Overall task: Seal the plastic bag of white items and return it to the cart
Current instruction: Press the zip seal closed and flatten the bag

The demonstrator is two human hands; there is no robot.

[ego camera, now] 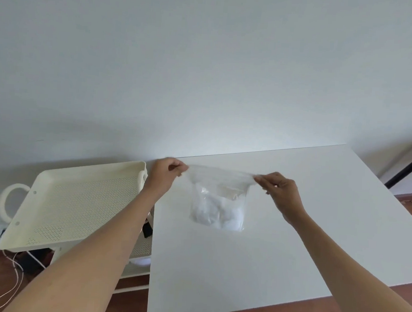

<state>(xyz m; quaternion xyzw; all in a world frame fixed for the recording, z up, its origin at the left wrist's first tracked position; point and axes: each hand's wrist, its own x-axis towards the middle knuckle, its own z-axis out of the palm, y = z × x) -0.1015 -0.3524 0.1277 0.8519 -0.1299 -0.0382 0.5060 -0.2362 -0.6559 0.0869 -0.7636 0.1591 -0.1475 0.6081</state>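
Observation:
A clear plastic bag with white items bunched at its bottom hangs over the white table. My left hand pinches the bag's top left corner. My right hand pinches the top right corner, so the top edge is stretched taut between both hands. The bag's lower end rests on or just above the tabletop. The cream perforated cart stands to the left of the table, its top tray under my left forearm.
The cart has a round handle on its far left side and a lower shelf beneath. Cables lie on the wooden floor under the cart. A white wall is behind the table. Dark furniture stands at the far right.

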